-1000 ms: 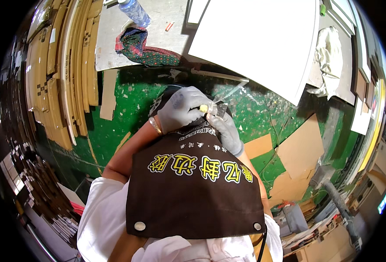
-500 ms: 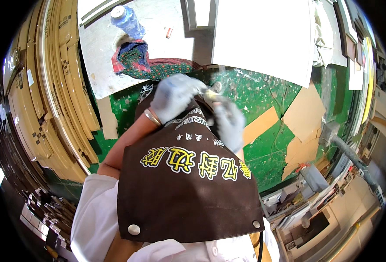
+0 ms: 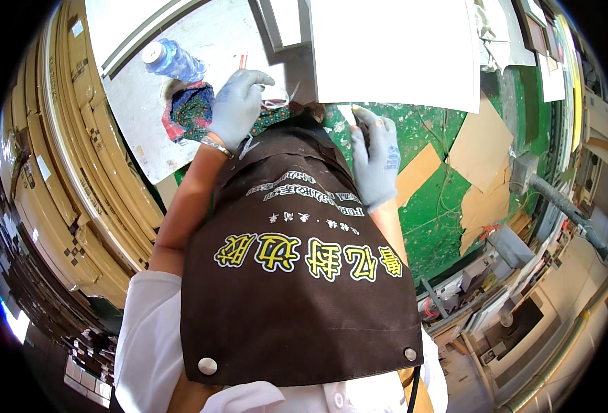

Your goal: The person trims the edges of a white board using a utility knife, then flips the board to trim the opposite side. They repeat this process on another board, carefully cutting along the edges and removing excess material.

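Observation:
My left hand (image 3: 237, 110), in a pale grey work glove, is over the near edge of the grey-white work surface. Its fingers bend toward a thin, looped white strand (image 3: 276, 102), which it appears to hold. Under and beside that hand lies a crumpled patterned cloth (image 3: 189, 110) in red, blue and green. To the right, my gloved right hand (image 3: 376, 158) is closed at the fingertips on a small white flat piece (image 3: 346, 113), just below a large white panel (image 3: 393, 55). The exact kind of both white things is too small to tell.
A blue-tinted clear bottle (image 3: 173, 60) with a white cap stands at the far left, with a small red-and-white item (image 3: 243, 61) near it. Stacked cardboard packs (image 3: 91, 151) line the left side. Cardboard pieces (image 3: 479, 144) lie on the green floor (image 3: 424, 234).
My hands were close together over my apron and have moved apart. The left went up and left to the cloth; the right is lower right of the panel's edge, fingers now forward.

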`<control>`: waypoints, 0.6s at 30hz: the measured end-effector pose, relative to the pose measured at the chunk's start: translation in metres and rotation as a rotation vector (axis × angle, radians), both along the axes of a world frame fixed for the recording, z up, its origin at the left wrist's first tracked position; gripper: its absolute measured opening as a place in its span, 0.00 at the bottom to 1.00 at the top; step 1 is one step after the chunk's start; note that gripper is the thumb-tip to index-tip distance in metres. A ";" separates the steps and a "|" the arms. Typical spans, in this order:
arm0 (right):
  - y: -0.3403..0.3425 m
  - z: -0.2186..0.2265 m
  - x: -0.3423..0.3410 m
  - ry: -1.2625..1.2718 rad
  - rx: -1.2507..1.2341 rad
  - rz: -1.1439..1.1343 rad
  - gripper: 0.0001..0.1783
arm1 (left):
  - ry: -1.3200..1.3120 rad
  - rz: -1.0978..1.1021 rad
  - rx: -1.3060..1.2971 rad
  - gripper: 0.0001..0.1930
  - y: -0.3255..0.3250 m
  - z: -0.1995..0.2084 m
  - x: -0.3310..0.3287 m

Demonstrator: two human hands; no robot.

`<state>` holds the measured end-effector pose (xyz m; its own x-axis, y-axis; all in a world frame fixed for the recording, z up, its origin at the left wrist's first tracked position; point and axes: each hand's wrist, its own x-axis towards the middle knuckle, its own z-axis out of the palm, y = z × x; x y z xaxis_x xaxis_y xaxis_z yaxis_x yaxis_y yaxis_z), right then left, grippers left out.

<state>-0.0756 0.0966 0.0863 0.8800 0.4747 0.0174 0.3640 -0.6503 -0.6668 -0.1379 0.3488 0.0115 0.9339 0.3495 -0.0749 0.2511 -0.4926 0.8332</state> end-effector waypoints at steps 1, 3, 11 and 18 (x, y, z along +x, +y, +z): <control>0.003 -0.003 0.004 -0.054 -0.079 -0.002 0.14 | 0.009 -0.005 -0.037 0.11 -0.003 -0.002 0.003; 0.007 -0.009 0.007 -0.094 -0.065 0.002 0.14 | 0.023 0.004 -0.105 0.10 -0.008 -0.005 0.007; 0.015 -0.014 0.015 -0.113 -0.083 0.053 0.12 | 0.063 0.042 -0.333 0.12 -0.022 -0.014 0.010; 0.009 -0.022 0.018 -0.095 -0.007 0.041 0.12 | 0.083 0.022 -0.300 0.11 -0.020 -0.018 0.008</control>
<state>-0.0576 0.1060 0.0646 0.8542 0.5108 0.0970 0.4522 -0.6378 -0.6234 -0.1303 0.3288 -0.0067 0.9130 0.3201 -0.2530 0.3318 -0.2215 0.9170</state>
